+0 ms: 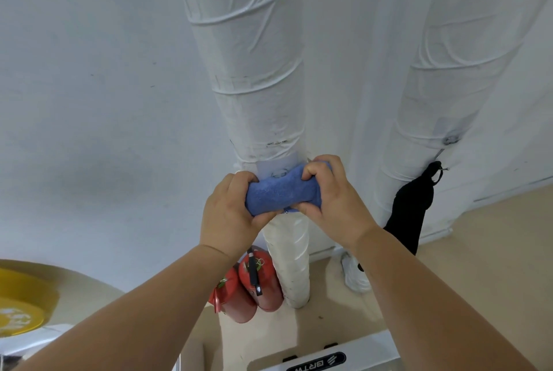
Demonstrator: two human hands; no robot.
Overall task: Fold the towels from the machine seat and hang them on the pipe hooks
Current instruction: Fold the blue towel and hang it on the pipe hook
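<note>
Both hands, left (230, 212) and right (332, 200), gripping folded blue towel (282, 192) against wrapped pipe (254, 95)

Fire extinguishers (254, 286): two red cylinders, side by side on the floor at the wall's foot; one has a black handle.
Yellow disc (21, 295): round, at the lower left edge.
Wall (89, 101): white, with small dark specks.
Floor (478, 251): beige.
White panel (359, 352): at the bottom edge, bearing a black oval label (317, 363).

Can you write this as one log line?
left hand, right hand: grip blue towel | at wrapped pipe | black towel: hanging
</note>
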